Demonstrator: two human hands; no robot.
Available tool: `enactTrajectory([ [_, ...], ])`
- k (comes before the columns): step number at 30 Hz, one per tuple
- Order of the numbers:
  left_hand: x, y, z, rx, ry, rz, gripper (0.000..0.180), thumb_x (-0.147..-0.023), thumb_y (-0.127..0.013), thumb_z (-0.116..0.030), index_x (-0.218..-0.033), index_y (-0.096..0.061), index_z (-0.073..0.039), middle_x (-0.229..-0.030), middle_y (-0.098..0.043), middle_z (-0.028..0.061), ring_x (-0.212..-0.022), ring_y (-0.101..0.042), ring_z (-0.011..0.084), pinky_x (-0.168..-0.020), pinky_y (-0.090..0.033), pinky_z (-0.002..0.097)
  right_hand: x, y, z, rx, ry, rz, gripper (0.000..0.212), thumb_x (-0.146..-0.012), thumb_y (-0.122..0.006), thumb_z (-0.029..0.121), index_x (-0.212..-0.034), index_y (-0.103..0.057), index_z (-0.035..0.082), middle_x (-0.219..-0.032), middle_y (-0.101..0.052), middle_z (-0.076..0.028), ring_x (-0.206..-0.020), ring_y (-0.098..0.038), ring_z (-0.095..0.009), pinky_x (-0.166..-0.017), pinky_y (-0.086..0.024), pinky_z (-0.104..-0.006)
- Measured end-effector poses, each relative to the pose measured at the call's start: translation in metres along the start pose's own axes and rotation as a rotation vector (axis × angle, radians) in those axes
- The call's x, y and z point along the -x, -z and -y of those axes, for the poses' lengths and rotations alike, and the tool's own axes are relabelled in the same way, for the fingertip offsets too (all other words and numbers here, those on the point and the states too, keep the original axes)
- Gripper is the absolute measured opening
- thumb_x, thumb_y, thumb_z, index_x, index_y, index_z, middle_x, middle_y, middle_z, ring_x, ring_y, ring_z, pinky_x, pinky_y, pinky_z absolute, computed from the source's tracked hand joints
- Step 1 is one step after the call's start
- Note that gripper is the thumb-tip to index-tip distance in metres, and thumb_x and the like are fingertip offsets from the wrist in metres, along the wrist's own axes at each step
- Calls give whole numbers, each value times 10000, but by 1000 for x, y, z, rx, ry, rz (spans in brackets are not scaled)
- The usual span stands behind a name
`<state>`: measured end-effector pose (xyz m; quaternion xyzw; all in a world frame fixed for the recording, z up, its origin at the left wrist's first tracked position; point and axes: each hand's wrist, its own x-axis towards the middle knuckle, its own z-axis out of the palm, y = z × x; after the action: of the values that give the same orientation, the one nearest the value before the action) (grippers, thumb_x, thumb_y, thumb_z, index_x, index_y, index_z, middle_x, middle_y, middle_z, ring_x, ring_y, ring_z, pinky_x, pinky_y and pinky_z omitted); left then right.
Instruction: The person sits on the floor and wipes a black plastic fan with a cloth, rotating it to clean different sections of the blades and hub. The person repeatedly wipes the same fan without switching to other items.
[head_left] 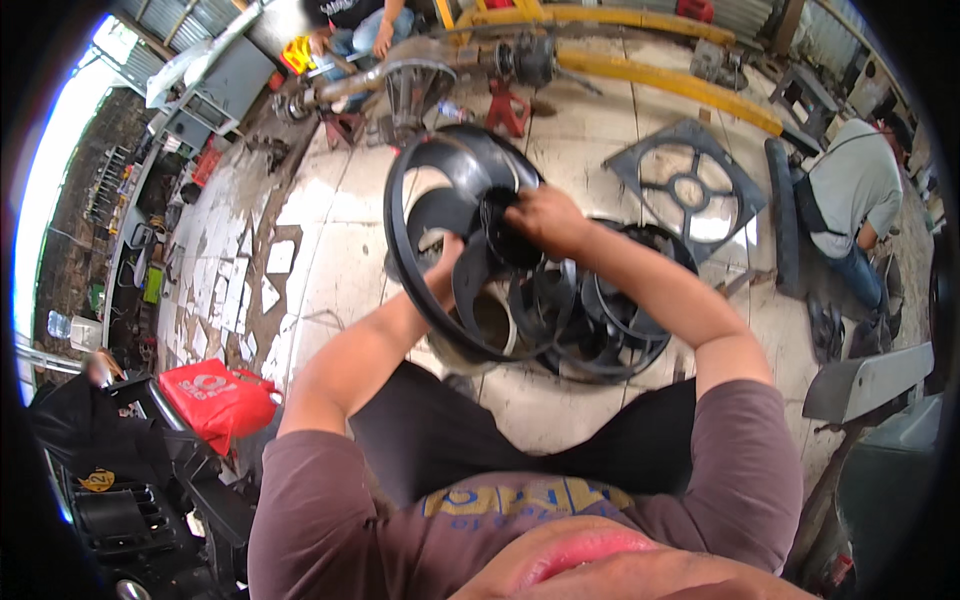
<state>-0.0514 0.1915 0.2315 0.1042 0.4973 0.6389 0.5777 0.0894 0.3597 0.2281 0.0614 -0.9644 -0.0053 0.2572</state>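
Bracing the tilted fan (468,282), seemingly for access to its hub (508,240), hands apart: left hand (444,262) among the blades (437,211), grip hidden; right hand (548,219) closed at the hub's edge

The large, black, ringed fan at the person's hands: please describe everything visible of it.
This large, black, plastic-looking fan has broad curved blades between its central hub and smooth outer ring. It is tilted and overlaps other black round fan parts; contact with them is unclear. The right hand grips the hub's edge; the left hand shows through a gap, its hold partly hidden.
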Motion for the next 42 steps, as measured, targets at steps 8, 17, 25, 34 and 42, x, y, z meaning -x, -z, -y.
enactTrajectory([
  [8, 15, 16, -1, 57, 69, 60, 759, -999, -332, -710, -1375, -606, -111, -1276, -691, 150, -1119, -698, 371, -896, -585, 623, -12, 9, 1, 9, 46, 56, 112, -840, -657, 184, -913, -688, 105, -804, -715, -38, -926, -689, -262, -763, -564, -405],
  [17, 11, 8, 1, 86, 55, 70, 748, -1003, -330, -703, -1373, -609, -117, -1271, -694, 147, -1111, -702, 366, -886, -592, 613, -5, -4, 7, 41, 12, 71, 168, -824, -671, 172, -973, -674, 96, -827, -721, -50, -936, -702, -269, -754, -565, -416],
  [25, 8, 7, -2, 109, 49, 104, 739, -1006, -328, -697, -1371, -612, -121, -1265, -697, 145, -1103, -705, 361, -877, -598, 604, -1, 2, -4, 39, 29, 29, 123, -853, -644, 155, -964, -665, 105, -824, -707, -53, -886, -709, -270, -734, -558, -428],
  [34, 12, 18, -15, 135, 7, 178, 728, -1010, -326, -691, -1369, -615, -127, -1260, -700, 142, -1095, -709, 356, -867, -605, 594, 22, 30, -56, -408, -451, -321, 228, -728, -796, 172, -946, -746, 124, -888, -742, -103, -830, -708, -328, -746, -562, -411],
  [42, 17, 5, -21, 94, 5, -39, 739, -1004, -312, -691, -1368, -618, -126, -1269, -694, 146, -1090, -708, 379, -867, -605, 593, 10, 31, -54, -657, -650, -263, 270, -730, -805, 136, -980, -751, 51, -867, -748, -96, -785, -715, -214, -746, -554, -339],
])
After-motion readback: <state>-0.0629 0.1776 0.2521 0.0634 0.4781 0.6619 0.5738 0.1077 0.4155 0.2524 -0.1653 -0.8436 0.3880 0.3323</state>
